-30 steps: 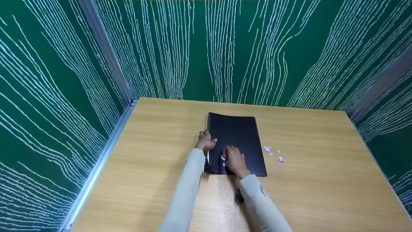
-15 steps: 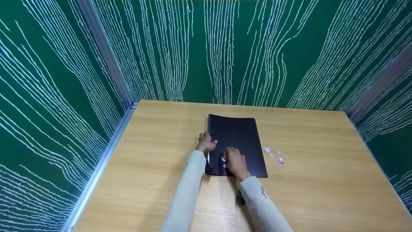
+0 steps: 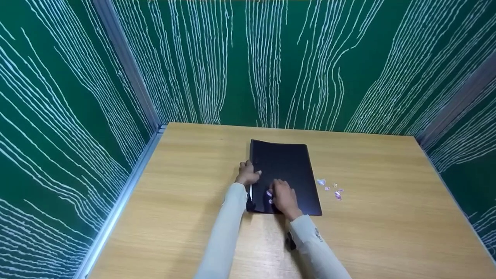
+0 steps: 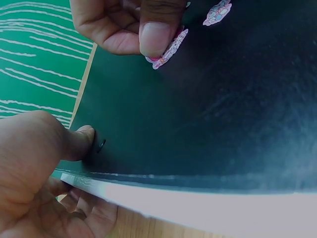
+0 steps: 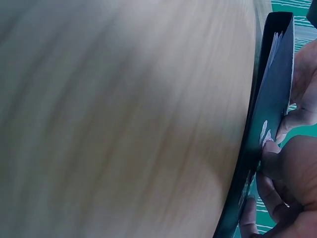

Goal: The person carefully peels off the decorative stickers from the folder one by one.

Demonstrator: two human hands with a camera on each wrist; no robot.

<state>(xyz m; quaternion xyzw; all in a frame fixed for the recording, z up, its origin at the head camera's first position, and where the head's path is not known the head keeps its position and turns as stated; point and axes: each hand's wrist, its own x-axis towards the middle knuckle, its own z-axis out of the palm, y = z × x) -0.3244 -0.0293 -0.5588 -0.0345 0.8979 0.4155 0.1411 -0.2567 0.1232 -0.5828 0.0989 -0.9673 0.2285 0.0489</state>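
**Head view tipped slightly up, little else moved**

The green walls (image 3: 237,77) stood well apart from the work, and the table (image 3: 387,201) ran wide past both sides of the black folder (image 3: 283,162). From where I stood, the left hand (image 3: 248,175) gripped its left edge, thumb on the cover, fingers outside. The right hand (image 3: 285,196) had curled fingers, its tips closed on a patterned sticker (image 4: 173,48) against the cover. A second sticker (image 4: 217,13) lay near those tips; loose stickers (image 3: 321,181) lay beyond the folder's right edge.
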